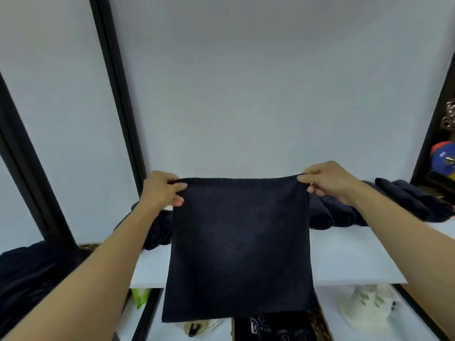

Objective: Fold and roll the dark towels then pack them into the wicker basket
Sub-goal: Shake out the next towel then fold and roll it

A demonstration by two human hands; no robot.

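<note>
One towel (pixel 238 242) hangs above the bench (pixel 349 254); we pinch its top corners, left grip (pixel 162 188) and right grip (pixel 327 182). We judge folding is starting: next, lay it flat, halve it.

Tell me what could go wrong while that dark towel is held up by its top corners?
The left hand and right hand only pinch the top corners of the towel, so one corner might slip and spoil the fold. Its lower edge hangs past the front edge of the white table, so it may drape off when laid down.
</note>
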